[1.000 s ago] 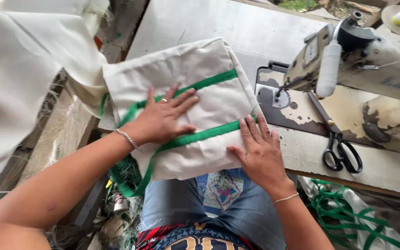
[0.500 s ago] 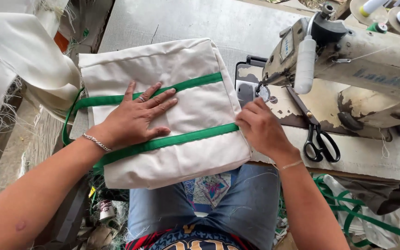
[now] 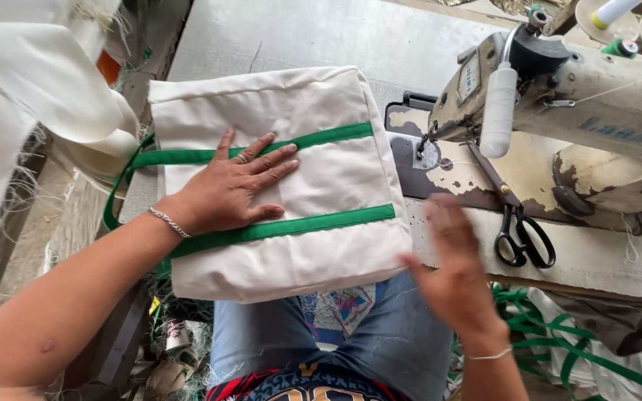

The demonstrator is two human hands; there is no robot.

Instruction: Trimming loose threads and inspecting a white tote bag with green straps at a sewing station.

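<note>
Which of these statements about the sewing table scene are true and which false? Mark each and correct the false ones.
1. The left hand lies flat on the cream bag. True.
2. The bag's straps are red. False: they are green.
3. The scissors are held in the right hand. False: they lie on the table, beside the sewing machine.
4. The right hand is off the bag's top, at its right edge. True.

Matt cream canvas tote bag (image 3: 276,186) with smooth green webbing straps (image 3: 291,226), chipped, worn painted metal sewing machine (image 3: 574,96), dark metal scissors (image 3: 518,223), scuffed pale worktop (image 3: 603,256), faded denim jeans (image 3: 276,341), shiny metal bracelet (image 3: 169,221)
</note>
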